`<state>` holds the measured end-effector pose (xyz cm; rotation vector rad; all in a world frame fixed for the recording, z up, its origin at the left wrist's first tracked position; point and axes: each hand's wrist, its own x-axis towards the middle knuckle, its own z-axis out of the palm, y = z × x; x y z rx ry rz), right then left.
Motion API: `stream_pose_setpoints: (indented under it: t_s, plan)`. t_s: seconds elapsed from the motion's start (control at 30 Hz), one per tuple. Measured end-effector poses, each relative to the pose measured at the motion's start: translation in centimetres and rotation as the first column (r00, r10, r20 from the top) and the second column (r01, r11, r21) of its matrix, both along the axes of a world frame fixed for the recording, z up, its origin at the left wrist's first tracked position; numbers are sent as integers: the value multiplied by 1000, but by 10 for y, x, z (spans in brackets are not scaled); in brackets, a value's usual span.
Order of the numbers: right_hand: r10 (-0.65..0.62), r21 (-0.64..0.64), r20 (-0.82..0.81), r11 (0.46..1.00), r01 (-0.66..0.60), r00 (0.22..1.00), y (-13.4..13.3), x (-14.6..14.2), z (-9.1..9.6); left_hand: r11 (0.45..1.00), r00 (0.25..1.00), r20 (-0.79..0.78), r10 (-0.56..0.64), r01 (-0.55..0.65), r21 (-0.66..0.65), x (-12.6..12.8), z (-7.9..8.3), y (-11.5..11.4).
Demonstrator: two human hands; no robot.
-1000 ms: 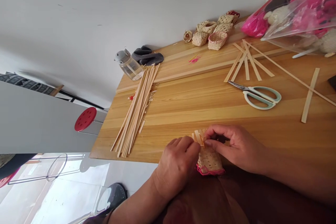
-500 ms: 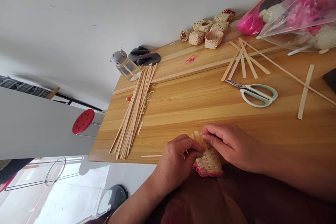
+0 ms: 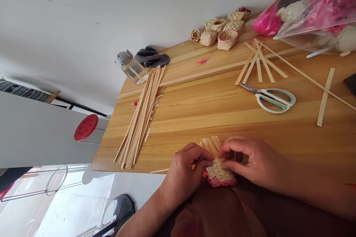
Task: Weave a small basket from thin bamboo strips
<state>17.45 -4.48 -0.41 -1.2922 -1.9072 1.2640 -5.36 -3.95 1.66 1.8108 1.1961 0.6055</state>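
A small woven basket point(image 3: 219, 174) with pink thread along its near edge is at the table's front edge, by my lap. Several flat strips point(image 3: 213, 146) fan out from its far end. My left hand point(image 3: 187, 166) pinches the basket's left side between thumb and fingers. On the other side, my right hand point(image 3: 244, 155) has thumb and fingers parted against the weave, slightly blurred. The fingertips hide part of the basket. Scissors point(image 3: 272, 100) with pale handles lie beyond my right hand.
A bundle of long strips point(image 3: 141, 118) lies at the left, near a water bottle point(image 3: 132, 67) and a dark cloth point(image 3: 152, 58). Several small woven baskets point(image 3: 208, 38) line the wall. Loose strips point(image 3: 260, 64) and a plastic bag point(image 3: 314, 11) are at the right.
My right thumb and fingers have come apart and shifted slightly right, showing more of the fanned strips. My left hand keeps its pinch on the basket. The view has shifted slightly.
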Motion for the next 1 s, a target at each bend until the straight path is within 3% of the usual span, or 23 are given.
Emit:
stream_pose_setpoints:
  t_s: [0.23, 0.37, 0.43, 0.5, 0.57, 0.73, 0.87, 1.0]
  plan:
    - [148, 75, 57, 985, -152, 987, 2, 5, 9, 998, 997, 57, -48, 50, -49, -3, -1, -4]
    - [58, 116, 5, 992, -58, 998, 18, 12, 12, 999, 996, 83, -33, 36, -40, -5, -4, 1]
    - [33, 70, 16, 997, -34, 999, 31, 15, 10, 997, 992, 118, -43, 50, -59, -5, -7, 4]
    - [147, -58, 10, 988, -146, 989, 47, 15, 6, 992, 984, 168, -55, 73, -103, -5, -10, 5]
    - [301, -223, -44, 926, -303, 953, 61, 13, 3, 985, 976, 215, -21, 56, -160, -3, -13, 6]
    - [413, -276, -93, 864, -422, 906, 79, 4, 6, 944, 939, 286, 190, -94, -317, 7, -13, 12]
    - [462, -339, -120, 813, -473, 879, 79, -2, 11, 945, 971, 223, 90, -12, -328, 9, -8, 18]
    - [494, -395, -213, 746, -537, 843, 82, -6, 9, 940, 965, 263, 20, 71, -334, 6, -6, 21]
